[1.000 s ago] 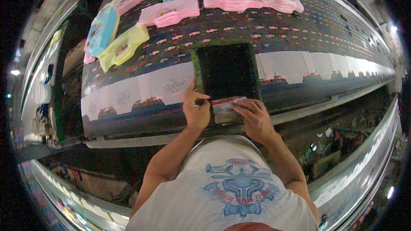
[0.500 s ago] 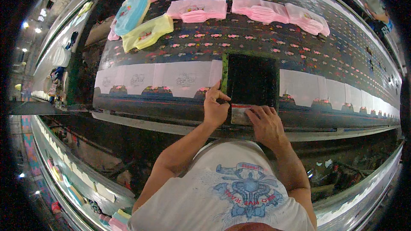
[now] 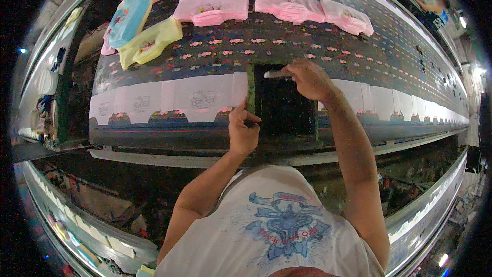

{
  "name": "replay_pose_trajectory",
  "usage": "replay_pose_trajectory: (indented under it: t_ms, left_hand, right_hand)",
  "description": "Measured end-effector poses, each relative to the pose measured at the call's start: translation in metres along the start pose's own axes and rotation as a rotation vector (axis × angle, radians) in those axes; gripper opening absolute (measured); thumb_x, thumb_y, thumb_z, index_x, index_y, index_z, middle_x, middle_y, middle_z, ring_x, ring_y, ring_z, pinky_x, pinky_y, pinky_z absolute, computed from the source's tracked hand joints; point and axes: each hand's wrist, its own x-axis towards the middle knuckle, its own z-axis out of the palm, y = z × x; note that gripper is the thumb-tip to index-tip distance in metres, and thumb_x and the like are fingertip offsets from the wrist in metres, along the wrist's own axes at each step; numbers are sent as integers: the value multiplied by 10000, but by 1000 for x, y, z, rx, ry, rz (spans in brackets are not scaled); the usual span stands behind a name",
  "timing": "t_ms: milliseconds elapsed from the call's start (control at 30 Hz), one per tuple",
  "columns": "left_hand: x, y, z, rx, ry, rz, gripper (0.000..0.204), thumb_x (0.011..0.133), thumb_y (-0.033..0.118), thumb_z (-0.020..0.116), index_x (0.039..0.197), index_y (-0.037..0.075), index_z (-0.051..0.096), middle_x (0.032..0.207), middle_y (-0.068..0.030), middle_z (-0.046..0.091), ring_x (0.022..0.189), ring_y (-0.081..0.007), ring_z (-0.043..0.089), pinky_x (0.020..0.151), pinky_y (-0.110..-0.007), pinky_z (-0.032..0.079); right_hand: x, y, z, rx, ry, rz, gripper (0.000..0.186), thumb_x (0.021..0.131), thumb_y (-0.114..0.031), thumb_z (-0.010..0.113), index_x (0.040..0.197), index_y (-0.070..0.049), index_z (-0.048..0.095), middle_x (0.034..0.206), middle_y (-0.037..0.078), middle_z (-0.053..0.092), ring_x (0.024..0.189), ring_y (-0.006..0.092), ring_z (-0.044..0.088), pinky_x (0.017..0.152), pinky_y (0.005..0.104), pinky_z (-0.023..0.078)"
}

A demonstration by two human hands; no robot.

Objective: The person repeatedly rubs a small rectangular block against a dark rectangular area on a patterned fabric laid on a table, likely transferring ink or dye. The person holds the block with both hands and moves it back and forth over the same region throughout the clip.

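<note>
A screen printing frame (image 3: 250,86) with greenish edges and a dark mesh lies on the long printing table, over the row of white cloth pieces (image 3: 203,98). My left hand (image 3: 243,132) is closed on the frame's left side, its index finger stretched along the edge. At the far end of the mesh my right hand (image 3: 311,79) grips a squeegee (image 3: 275,74); only its pale left end shows past my fingers. Dark line drawings mark the cloth pieces to the left of the frame. Whatever lies under the frame is hidden.
Folded pink cloth stacks (image 3: 212,9), a yellow stack (image 3: 149,42) and blue stacks (image 3: 129,20) lie across the table's far part. Colourful print marks cover its dark surface. A metal rail (image 3: 154,158) runs along the near edge. Another person (image 3: 437,13) is at the far right.
My right hand has carried the squeegee from the near end of the frame to its far end. The left hand keeps its hold on the frame. The whole view has shifted slightly.
</note>
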Motion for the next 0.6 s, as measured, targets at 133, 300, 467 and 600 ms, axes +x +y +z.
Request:
replay_pose_trajectory:
  t_ms: [133,300,467,600]
  left_hand:
    - [-4,-4,1,-62,37,-25,800,753,-167,742,1522,33,645,1270,-107,772,1300,-286,623,1202,-447,443]
    - [-3,1,5,-213,29,-200,366,742,-166,756,1036,52,767,1683,-211,570,1406,-367,597,1200,-471,477]
    - [0,20,-10,7,-23,-144,293,747,-164,755,924,68,780,1738,-222,523,1435,-391,576,1203,-467,486]
    - [4,28,-12,39,-13,-136,252,738,-90,817,920,79,776,1707,-258,587,1507,-384,609,1243,-449,471]
  right_hand:
    - [2,-8,3,-42,10,66,472,884,93,675,1315,-66,787,1164,225,774,1159,471,726,1022,572,574]
    - [-46,-32,28,-99,99,14,555,847,99,666,1347,-110,787,1192,169,772,1178,439,714,1074,555,556]
    - [-93,-95,25,-86,-27,57,577,864,74,653,1397,-113,770,1282,142,756,1223,399,694,1110,544,537]
    - [-126,-123,33,-102,-73,100,631,835,81,705,1431,-121,755,1355,119,739,1237,377,674,1141,536,520]
